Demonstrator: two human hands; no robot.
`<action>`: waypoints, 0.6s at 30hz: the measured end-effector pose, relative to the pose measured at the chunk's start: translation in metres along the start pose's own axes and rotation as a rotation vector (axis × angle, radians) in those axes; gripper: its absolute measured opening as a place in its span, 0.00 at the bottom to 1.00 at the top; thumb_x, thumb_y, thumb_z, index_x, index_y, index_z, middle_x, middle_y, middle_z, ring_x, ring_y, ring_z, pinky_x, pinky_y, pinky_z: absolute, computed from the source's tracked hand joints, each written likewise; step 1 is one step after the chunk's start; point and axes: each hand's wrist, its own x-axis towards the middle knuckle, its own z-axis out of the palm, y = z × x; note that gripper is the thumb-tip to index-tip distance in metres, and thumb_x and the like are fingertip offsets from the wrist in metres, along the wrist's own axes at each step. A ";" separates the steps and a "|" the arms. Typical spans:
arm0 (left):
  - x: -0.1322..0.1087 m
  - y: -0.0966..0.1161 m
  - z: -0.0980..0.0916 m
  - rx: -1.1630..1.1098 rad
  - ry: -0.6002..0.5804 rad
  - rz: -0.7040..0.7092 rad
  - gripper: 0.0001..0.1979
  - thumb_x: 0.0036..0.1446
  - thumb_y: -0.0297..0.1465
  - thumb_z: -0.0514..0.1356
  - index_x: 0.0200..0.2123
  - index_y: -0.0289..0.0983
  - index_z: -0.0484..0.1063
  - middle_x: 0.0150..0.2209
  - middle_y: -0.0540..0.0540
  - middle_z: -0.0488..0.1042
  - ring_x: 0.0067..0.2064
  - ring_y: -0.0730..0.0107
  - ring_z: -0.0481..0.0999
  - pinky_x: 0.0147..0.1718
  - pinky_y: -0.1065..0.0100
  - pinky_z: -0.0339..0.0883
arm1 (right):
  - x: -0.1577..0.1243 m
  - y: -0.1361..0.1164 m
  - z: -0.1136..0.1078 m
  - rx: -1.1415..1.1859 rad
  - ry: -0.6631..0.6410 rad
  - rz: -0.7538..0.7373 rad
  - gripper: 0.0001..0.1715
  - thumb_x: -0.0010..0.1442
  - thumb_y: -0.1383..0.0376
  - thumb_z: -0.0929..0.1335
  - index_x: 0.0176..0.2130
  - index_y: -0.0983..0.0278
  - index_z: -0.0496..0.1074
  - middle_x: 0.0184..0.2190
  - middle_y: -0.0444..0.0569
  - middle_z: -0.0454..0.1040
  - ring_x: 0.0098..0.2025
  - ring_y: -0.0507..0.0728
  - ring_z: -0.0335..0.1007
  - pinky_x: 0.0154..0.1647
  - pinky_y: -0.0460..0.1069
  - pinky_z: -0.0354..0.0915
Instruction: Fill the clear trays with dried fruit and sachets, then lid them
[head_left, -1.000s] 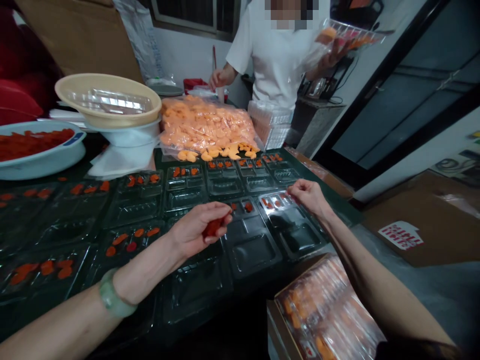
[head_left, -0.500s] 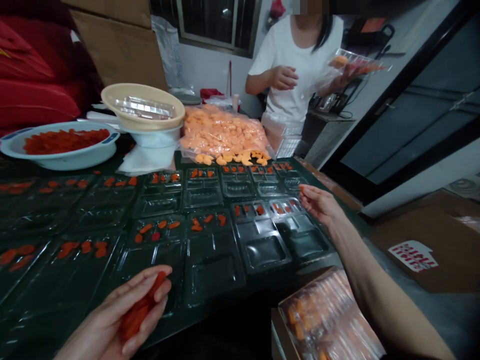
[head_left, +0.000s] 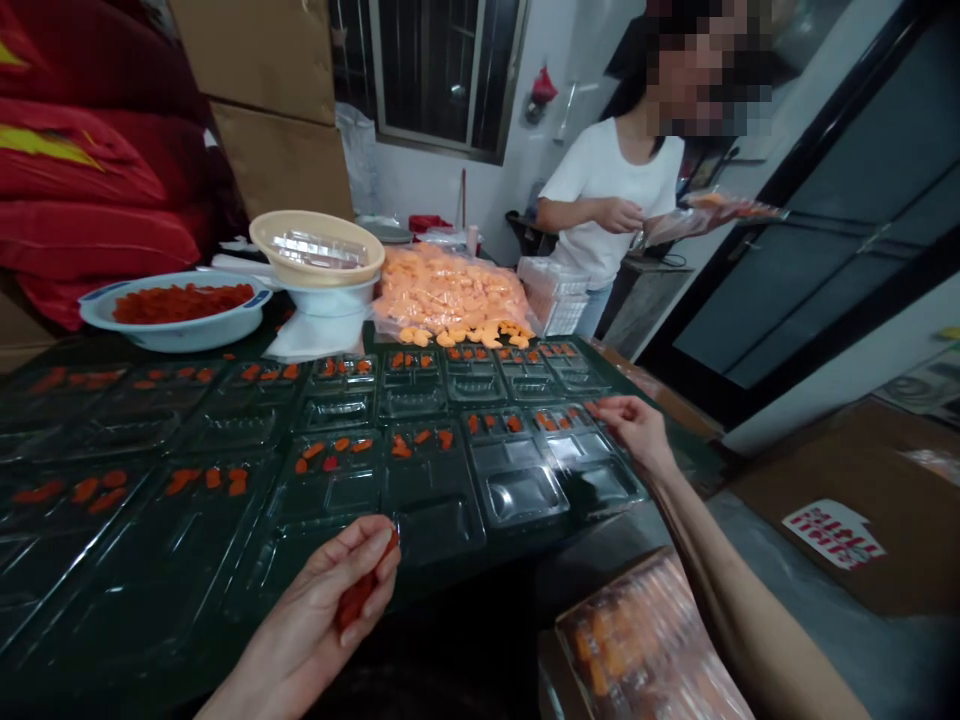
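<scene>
At six o'clock, low in the view, the left hand (head_left: pixel 319 625) is curled with thumb pressed to the fingers, pinching a small bunch of red pieces (head_left: pixel 357 597) just above the near edge of the trays (head_left: pixel 517 490). Out at three o'clock the right hand (head_left: pixel 637 430) reaches over the last of the trays in the middle row, fingers loosely bent and tips at its top corner; whether a piece sits between them I cannot tell. Dark trays lie edge to edge across the table from nine to three o'clock. Judging by how they lie, the red filling is well along: in the far and middle rows the small top compartments each show a few red pieces, while those nearest, at seven and six o'clock, look bare. Every larger compartment below is bare too, so most of the filling seems left to do. More red pieces are heaped in a bowl (head_left: pixel 180 338) at ten o'clock, with a beige bowl (head_left: pixel 330 277) stacked on a white one just beside it at eleven. A bag (head_left: pixel 450 290) of orange pieces sits at twelve o'clock, a few spilling at its front edge, none yet in any compartment. Beyond it at one o'clock a person (head_left: pixel 607 190) in a white shirt holds a filled clear pack. A box (head_left: pixel 637 640) of wrapped packs stands at five o'clock.
</scene>
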 end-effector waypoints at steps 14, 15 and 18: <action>0.012 -0.012 0.038 0.215 -0.057 0.292 0.15 0.50 0.38 0.61 0.25 0.36 0.59 0.17 0.55 0.60 0.17 0.82 0.58 0.14 0.78 0.43 | -0.142 -0.049 0.087 0.634 -0.689 0.463 0.25 0.50 0.50 0.69 0.43 0.63 0.71 0.36 0.51 0.73 0.39 0.59 0.68 0.35 0.51 0.63; 0.010 -0.014 0.041 0.347 -0.051 0.429 0.13 0.51 0.36 0.60 0.24 0.35 0.60 0.17 0.54 0.61 0.18 0.81 0.59 0.15 0.77 0.48 | -0.167 -0.056 0.097 0.763 -0.797 0.636 0.26 0.50 0.49 0.69 0.43 0.63 0.71 0.36 0.51 0.73 0.40 0.59 0.68 0.36 0.51 0.64; 0.005 -0.017 0.042 0.758 -0.080 0.916 0.04 0.53 0.29 0.57 0.30 0.34 0.68 0.24 0.49 0.68 0.26 0.76 0.66 0.25 0.73 0.60 | -0.213 -0.070 0.122 1.033 -0.901 0.997 0.21 0.50 0.51 0.70 0.37 0.64 0.74 0.36 0.50 0.74 0.42 0.56 0.68 0.45 0.51 0.63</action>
